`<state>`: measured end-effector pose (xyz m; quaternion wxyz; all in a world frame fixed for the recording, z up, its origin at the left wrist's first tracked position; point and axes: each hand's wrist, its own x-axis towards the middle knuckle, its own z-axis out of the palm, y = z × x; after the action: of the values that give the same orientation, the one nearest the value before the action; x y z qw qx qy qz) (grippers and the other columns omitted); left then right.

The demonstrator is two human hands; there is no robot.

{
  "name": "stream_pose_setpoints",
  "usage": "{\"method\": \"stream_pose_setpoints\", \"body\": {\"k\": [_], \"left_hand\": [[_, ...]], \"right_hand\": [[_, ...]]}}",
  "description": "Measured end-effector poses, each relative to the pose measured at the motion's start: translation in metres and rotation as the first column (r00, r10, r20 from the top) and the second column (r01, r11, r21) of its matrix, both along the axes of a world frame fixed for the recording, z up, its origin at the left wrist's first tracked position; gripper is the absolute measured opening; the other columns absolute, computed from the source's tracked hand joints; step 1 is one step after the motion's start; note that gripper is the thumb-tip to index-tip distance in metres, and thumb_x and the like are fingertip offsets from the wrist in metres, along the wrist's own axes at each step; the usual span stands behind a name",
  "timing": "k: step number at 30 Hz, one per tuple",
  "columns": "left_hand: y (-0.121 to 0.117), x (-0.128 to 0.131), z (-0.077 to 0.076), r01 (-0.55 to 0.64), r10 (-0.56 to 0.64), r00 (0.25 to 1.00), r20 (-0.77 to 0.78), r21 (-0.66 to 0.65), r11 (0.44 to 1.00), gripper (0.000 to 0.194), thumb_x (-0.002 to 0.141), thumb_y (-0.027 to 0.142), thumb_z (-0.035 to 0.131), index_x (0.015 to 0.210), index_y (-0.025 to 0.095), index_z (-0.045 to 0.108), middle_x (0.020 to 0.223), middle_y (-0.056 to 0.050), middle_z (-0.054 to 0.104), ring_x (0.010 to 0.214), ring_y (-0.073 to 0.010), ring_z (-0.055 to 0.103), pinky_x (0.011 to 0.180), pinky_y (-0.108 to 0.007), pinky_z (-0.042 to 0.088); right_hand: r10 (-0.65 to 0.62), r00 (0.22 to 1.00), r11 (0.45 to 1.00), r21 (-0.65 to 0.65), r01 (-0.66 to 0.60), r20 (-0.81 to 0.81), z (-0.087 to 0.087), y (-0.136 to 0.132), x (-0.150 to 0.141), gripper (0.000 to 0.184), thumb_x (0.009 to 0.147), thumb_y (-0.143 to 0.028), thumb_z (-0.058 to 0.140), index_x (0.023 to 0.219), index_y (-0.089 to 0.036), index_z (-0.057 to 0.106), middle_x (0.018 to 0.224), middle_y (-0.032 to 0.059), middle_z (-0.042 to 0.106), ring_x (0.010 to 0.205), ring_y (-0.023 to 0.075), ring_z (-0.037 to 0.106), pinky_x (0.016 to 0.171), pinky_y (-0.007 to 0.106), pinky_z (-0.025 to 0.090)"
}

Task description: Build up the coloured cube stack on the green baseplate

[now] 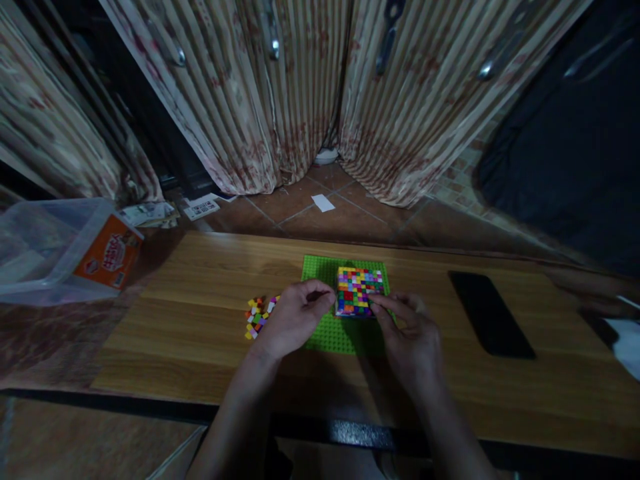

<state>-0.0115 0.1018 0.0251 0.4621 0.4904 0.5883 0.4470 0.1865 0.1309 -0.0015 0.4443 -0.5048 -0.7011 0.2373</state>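
Observation:
A square block of small multicoloured toy bricks [353, 287] stands on a green studded baseplate [320, 341]. My left hand [297, 313] is at the block's left side, its thumb and forefinger pinched together. Whatever those fingertips hold, if anything, is too small to see. My right hand [413, 337] reaches over the block's lower right part with thumb and forefinger closed near its top. A brick between these fingers cannot be made out. Loose small bricks [257, 319] lie in a pile left of the baseplate, partly hidden behind my left hand.
The wooden table [190, 320] carries a black phone-shaped slab [491, 313] on the right. A clear plastic bin [55, 247] with an orange label stands beyond the table's left end. Striped curtains [300, 87] hang behind, and a white paper [323, 203] lies on the tiled floor.

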Motion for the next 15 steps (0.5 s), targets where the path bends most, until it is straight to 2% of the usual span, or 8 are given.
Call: {"method": "stream_pose_setpoints", "body": {"k": [4, 9, 15], "left_hand": [[-0.001, 0.002, 0.002, 0.025, -0.025, 1.000, -0.012, 0.001, 1.000, 0.014, 0.087, 0.026, 0.061, 0.085, 0.015, 0.071, 0.076, 0.000, 0.067, 0.072, -0.0127, 0.059, 0.068, -0.025, 0.043], [-0.001, 0.003, 0.004, 0.038, -0.038, 0.998, -0.042, 0.000, 0.999, 0.016, 0.088, 0.026, 0.060, 0.085, 0.016, 0.071, 0.079, -0.001, 0.069, 0.074, -0.0136, 0.060, 0.068, -0.025, 0.044], [-0.001, 0.005, 0.000, 0.012, -0.012, 0.999, -0.053, -0.005, 1.000, 0.017, 0.088, 0.027, 0.060, 0.091, 0.015, 0.071, 0.081, -0.002, 0.070, 0.076, -0.0155, 0.062, 0.069, -0.027, 0.046]], "right_hand": [[-0.012, 0.998, 0.999, -0.051, 0.009, -0.056, -0.002, 0.003, -0.001, 0.015, 0.086, -0.034, 0.069, 0.093, -0.029, 0.081, 0.099, 0.0054, 0.062, 0.097, 0.0214, 0.059, 0.086, 0.039, 0.051], [-0.091, 0.957, 0.980, -0.196, 0.037, -0.277, -0.010, 0.010, -0.004, 0.019, 0.073, -0.039, 0.078, 0.086, -0.026, 0.081, 0.111, 0.0062, 0.063, 0.107, 0.0242, 0.060, 0.094, 0.044, 0.049], [-0.227, 0.797, 0.882, -0.465, -0.075, -0.560, -0.016, 0.013, -0.011, 0.041, 0.059, -0.037, 0.088, 0.096, -0.024, 0.075, 0.094, 0.0023, 0.074, 0.083, 0.0198, 0.067, 0.080, 0.038, 0.054]]}}
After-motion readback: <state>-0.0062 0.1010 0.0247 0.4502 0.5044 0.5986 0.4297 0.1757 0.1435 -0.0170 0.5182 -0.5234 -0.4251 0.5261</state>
